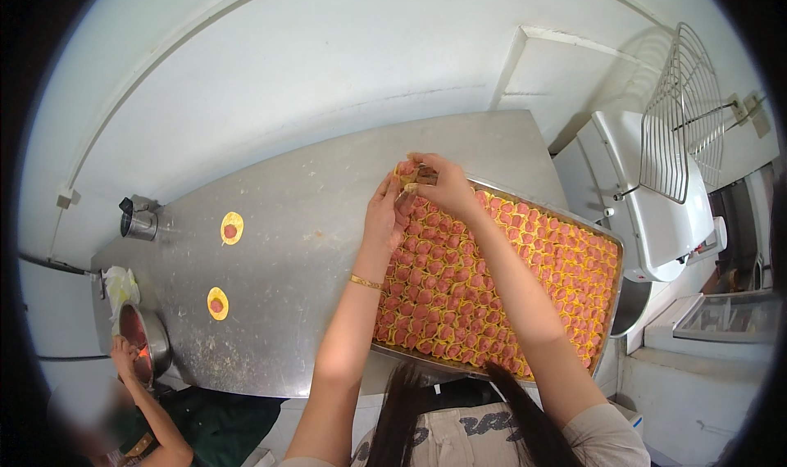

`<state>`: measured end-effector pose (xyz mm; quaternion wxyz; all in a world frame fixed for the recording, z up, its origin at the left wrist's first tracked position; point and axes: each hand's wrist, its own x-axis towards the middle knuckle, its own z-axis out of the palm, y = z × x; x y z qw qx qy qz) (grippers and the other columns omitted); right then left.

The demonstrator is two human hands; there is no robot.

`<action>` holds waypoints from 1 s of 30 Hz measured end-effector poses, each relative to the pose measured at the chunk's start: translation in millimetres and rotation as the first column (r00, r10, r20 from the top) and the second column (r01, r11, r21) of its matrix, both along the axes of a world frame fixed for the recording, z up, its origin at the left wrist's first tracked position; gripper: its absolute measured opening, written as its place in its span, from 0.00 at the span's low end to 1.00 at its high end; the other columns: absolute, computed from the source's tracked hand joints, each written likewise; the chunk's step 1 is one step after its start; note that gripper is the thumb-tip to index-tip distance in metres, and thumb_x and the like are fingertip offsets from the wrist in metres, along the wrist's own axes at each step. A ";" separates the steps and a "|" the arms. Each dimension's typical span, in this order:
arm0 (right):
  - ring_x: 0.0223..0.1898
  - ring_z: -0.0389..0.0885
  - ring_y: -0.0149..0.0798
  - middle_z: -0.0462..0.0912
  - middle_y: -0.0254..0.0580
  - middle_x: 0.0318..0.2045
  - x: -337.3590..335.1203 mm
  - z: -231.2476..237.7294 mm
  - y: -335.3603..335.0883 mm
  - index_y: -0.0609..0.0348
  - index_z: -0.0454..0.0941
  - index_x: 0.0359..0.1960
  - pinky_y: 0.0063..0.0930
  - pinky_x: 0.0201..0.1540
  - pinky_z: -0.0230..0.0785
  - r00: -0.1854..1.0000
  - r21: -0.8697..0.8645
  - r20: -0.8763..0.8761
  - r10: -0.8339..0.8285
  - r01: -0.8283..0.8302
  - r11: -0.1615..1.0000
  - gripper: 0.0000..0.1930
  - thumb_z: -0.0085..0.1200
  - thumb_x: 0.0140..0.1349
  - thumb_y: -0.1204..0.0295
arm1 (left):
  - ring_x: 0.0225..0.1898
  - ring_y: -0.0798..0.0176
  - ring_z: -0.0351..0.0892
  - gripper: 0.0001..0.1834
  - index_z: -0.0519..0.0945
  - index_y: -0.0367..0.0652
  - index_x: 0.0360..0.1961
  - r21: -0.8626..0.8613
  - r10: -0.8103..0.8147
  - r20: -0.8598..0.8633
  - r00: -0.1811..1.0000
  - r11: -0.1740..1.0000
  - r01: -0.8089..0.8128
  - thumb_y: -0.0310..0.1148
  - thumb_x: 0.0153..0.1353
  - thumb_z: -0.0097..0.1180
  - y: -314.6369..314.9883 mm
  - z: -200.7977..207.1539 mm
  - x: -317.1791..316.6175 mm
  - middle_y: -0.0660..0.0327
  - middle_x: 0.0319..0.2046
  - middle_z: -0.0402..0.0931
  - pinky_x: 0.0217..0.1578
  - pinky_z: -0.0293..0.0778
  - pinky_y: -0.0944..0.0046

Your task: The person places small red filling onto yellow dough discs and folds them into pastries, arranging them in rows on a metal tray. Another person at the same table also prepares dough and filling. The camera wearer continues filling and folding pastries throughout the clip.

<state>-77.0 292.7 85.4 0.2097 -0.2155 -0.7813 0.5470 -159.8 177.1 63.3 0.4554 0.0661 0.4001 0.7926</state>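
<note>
Just above the middle of the view, towards 12 o'clock, a small meat-filled dumpling (405, 172) is held over the top left corner of a loaded tray (612, 310); the left hand (392, 209) has its fingers drawn together against the near side of the wrapper, apparently to steady it; the right hand (443, 184) pinches the other side between curled finger and thumb, presumably to gather the thin edge, though exact fingertip contact is too small to tell.

The tray lies at 4 o'clock, its rows of filled pieces (434, 287) packed tightly, probably to save room; its nearness to both hands would keep the reach short. On the bare counter (287, 246), a topped wrapper (235, 219) lies at 9 o'clock and a second wrapper (219, 293) at 8, well apart, likely so that each lifts cleanly; beyond, also at 8, a co-worker's hand (125, 354) is at a metal bowl (160, 348) of pink filling, handy for topping wrappers.
</note>
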 end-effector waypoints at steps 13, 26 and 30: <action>0.44 0.80 0.31 0.80 0.41 0.41 28.4 7.5 -32.6 0.65 0.77 0.42 0.20 0.44 0.73 0.952 0.032 -0.162 -0.260 0.268 0.963 0.15 0.53 0.51 0.87 | 0.45 0.68 0.77 0.12 0.71 0.39 0.47 0.083 0.089 -0.013 0.996 0.993 -0.087 0.35 0.68 0.48 -26.0 13.0 30.4 0.61 0.44 0.74 0.45 0.80 0.68; 0.48 0.77 0.32 0.76 0.38 0.47 61.4 30.4 -69.2 0.69 0.80 0.37 0.23 0.48 0.74 0.917 -0.243 -0.313 -0.248 0.175 0.954 0.09 0.54 0.54 0.87 | 0.43 0.67 0.78 0.11 0.72 0.40 0.48 0.013 0.049 -0.316 0.947 0.999 -0.047 0.29 0.66 0.51 -52.6 41.1 53.7 0.62 0.45 0.73 0.42 0.82 0.67; 0.45 0.77 0.29 0.75 0.37 0.45 66.3 30.1 -69.4 0.68 0.80 0.36 0.20 0.45 0.73 0.898 -0.320 -0.325 -0.296 0.190 0.928 0.09 0.54 0.53 0.88 | 0.43 0.66 0.79 0.11 0.72 0.40 0.48 0.005 0.044 -0.279 0.959 0.999 -0.045 0.28 0.65 0.51 -56.7 44.0 57.1 0.62 0.44 0.75 0.42 0.82 0.66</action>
